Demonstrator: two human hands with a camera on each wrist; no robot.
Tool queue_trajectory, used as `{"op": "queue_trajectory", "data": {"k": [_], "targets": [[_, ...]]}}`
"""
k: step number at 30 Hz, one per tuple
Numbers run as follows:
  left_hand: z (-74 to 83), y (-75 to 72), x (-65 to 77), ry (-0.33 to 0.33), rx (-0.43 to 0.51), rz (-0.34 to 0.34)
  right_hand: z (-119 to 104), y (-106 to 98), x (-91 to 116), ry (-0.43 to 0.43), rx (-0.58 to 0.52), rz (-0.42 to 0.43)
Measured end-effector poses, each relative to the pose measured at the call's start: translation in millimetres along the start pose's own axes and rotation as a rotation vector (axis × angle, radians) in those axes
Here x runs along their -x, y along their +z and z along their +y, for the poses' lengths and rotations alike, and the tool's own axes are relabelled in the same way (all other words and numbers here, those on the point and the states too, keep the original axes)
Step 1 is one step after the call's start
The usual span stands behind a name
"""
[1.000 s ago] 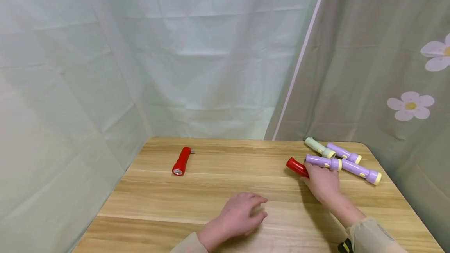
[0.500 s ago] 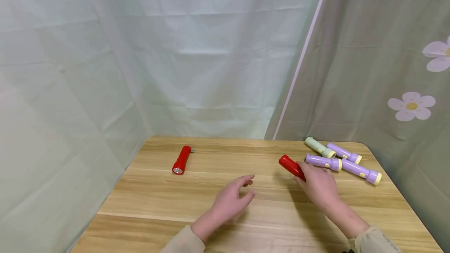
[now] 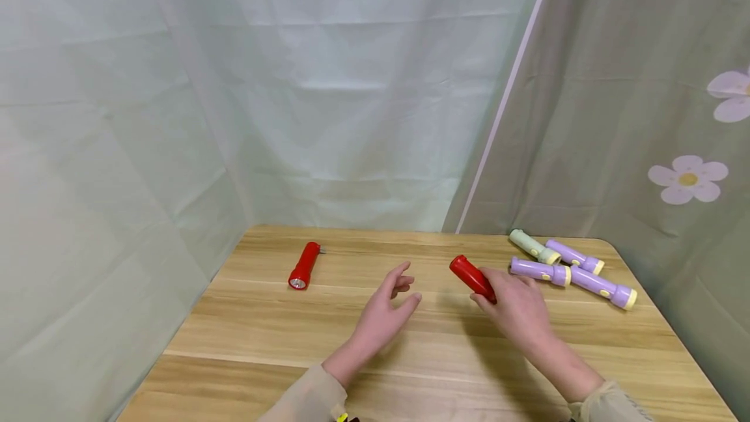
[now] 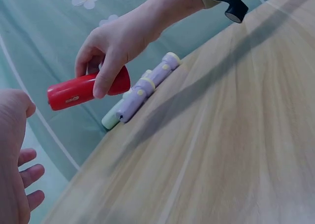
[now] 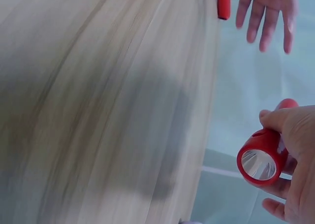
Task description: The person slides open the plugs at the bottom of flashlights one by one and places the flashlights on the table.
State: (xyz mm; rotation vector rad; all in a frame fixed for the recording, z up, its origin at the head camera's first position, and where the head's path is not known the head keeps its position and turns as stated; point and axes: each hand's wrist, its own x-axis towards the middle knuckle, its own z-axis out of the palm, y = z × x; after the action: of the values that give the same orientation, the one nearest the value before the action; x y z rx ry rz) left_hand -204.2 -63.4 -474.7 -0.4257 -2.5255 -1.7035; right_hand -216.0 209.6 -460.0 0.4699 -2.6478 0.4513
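Observation:
My right hand (image 3: 515, 301) grips a red flashlight (image 3: 471, 275) between thumb and fingers, held above the table with its tail pointing to the far left. The right wrist view shows that flashlight's clear lens (image 5: 259, 165) and round head near the palm. To its left, my left hand (image 3: 381, 314) hovers over the table, thumb and fingers apart, holding nothing. A second red flashlight (image 3: 305, 266) lies at the back left of the table, lens toward me and metal prongs out at its far end.
At the back right lie a pale green flashlight (image 3: 533, 246) and several purple flashlights with yellow rims, such as the front purple one (image 3: 603, 284). The wooden table (image 3: 246, 331) ends against hanging curtains (image 3: 351, 116).
The right hand has lifted the red flashlight from beside the purple ones and carried it left. My left hand has moved forward and slightly left.

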Motion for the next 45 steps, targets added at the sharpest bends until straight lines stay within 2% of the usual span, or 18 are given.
{"op": "queue_trajectory", "data": {"k": [4, 10, 17, 25, 35, 45], "targets": [[2.8, 7.0, -5.6, 0.015, 0.071, 0.031, -10.2, 1.5, -3.1, 0.005, -0.026, -0.002], [7.0, 20.2, -12.5, 0.002, 0.177, 0.063, -24.1, 5.9, -8.0, -0.007, -0.041, 0.018], [12.4, 32.9, -15.6, -0.005, 0.235, 0.092, -40.0, 9.7, -10.1, -0.035, -0.058, 0.037], [15.9, 38.1, -16.2, -0.024, 0.289, 0.146, -54.7, 10.2, -10.9, -0.028, -0.053, 0.052], [18.7, 40.8, -14.9, -0.03, 0.362, 0.171, -60.9, 14.2, -10.1, -0.045, -0.051, 0.089], [17.8, 42.3, -12.7, -0.045, 0.361, 0.203, -64.9, 16.5, -9.2, -0.058, -0.053, 0.088]]}}
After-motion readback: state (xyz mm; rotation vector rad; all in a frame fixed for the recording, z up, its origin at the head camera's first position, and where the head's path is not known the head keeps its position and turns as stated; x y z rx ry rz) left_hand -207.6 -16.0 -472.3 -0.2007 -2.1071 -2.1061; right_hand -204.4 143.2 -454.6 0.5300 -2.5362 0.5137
